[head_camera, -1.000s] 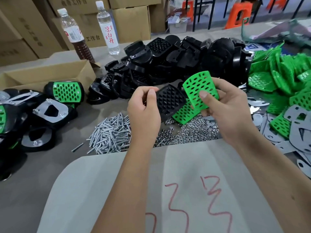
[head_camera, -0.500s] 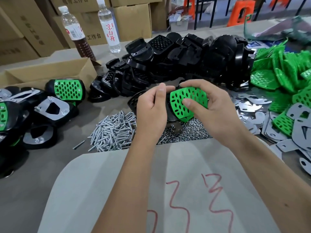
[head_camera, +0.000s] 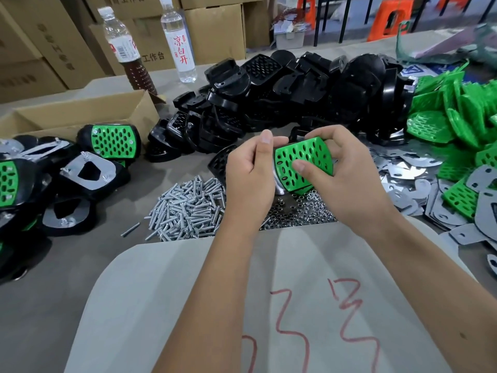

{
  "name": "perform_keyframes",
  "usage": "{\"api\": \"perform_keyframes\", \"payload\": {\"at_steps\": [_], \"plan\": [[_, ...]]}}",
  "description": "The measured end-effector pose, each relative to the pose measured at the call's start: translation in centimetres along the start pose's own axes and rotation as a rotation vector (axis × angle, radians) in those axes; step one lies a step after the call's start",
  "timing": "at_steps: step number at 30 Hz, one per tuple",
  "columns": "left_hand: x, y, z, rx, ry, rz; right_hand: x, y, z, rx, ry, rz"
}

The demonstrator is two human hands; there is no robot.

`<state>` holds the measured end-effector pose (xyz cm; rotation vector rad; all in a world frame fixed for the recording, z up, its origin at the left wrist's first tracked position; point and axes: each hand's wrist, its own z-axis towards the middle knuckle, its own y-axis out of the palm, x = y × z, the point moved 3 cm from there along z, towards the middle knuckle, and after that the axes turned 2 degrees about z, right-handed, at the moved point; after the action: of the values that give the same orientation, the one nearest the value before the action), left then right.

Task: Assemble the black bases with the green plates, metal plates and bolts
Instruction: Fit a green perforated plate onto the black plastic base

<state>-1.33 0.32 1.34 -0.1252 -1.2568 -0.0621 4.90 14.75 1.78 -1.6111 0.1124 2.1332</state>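
Observation:
A black base with a perforated green plate (head_camera: 309,160) seated on it is held above the table between both hands. My left hand (head_camera: 248,173) grips the base's left side, thumb up along its edge. My right hand (head_camera: 347,170) holds the right side, its thumb pressing on the green plate's face. The base itself is mostly hidden behind the plate and fingers. Below lie a heap of bolts (head_camera: 188,208) and a scatter of nuts (head_camera: 298,211). Loose black bases (head_camera: 290,87) are piled behind, green plates (head_camera: 457,114) and metal plates (head_camera: 411,170) to the right.
Several assembled bases (head_camera: 113,142) lie at the left beside an open cardboard box (head_camera: 80,114). Two bottles (head_camera: 177,39) stand at the back near stacked cartons. A grey sheet with red marks (head_camera: 242,305) covers the near table. Another black base (head_camera: 219,162) lies behind my left hand.
My right hand brought the green plate down from the air onto the black base in my left hand; both hands now close around the joined pair.

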Motion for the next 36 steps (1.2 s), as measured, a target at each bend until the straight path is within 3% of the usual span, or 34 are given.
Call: {"api": "perform_keyframes", "payload": {"at_steps": [9,17,22,25,29,32,36], "plan": [[-0.1,0.7,-0.7,-0.046,-0.098,0.018,0.1,0.3,0.0,0.147,-0.009,-0.124],[0.1,0.7,-0.7,-0.066,-0.313,-0.175,-0.2,-0.2,0.0,0.209,-0.022,-0.106],[0.3,0.8,-0.6,-0.133,-0.217,-0.173,0.1,-0.7,0.0,0.268,-0.054,-0.118],[0.0,0.9,-0.7,-0.201,-0.112,-0.035,1.1,-1.0,0.1,0.298,-0.009,-0.154],[-0.2,0.9,-0.8,-0.227,-0.043,0.071,1.6,-1.2,0.4,0.225,0.077,-0.099],[-0.7,0.7,-0.6,-0.175,-0.119,0.009,1.8,-1.6,0.7,0.135,0.084,0.008],[-1.1,0.7,-0.6,-0.154,-0.220,-0.066,2.2,-2.0,1.1,0.112,0.091,-0.033]]}}
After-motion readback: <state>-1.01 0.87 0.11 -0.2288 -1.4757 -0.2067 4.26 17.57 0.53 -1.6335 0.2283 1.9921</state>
